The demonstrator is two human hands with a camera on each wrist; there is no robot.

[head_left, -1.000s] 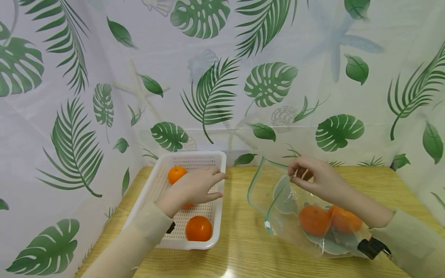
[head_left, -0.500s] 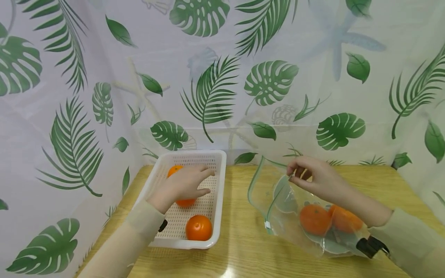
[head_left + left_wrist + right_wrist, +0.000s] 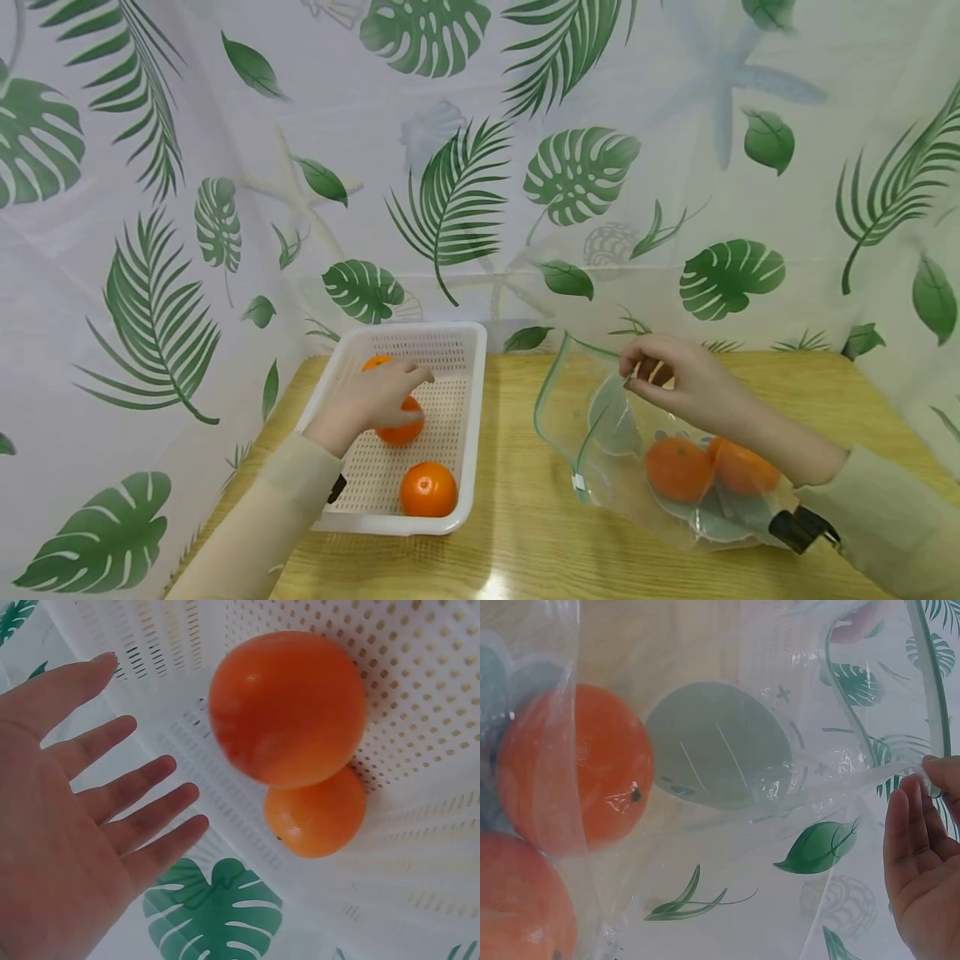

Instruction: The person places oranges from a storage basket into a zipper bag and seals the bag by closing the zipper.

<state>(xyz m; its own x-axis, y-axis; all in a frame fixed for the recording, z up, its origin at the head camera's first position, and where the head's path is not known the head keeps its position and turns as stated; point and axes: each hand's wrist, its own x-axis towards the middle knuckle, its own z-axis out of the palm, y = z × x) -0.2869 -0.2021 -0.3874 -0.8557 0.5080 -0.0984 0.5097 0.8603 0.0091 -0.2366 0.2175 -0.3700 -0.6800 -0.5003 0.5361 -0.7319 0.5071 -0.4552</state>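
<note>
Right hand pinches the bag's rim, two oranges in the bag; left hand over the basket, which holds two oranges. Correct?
The basket count is three, not two: the head view shows a back orange, partly behind the left hand, a middle orange and a front orange. Rest is right.

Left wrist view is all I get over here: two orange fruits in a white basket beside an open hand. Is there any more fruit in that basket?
Observer: Yes, the head view shows a third orange fruit, in the near right corner of the basket.
Visitor: Oh! And is another hand busy somewhere?
Observer: Yes, the right hand pinches the mouth of a clear zip bag.
Visitor: Anything inside it?
Observer: I can see two other orange fruits through it.
</note>
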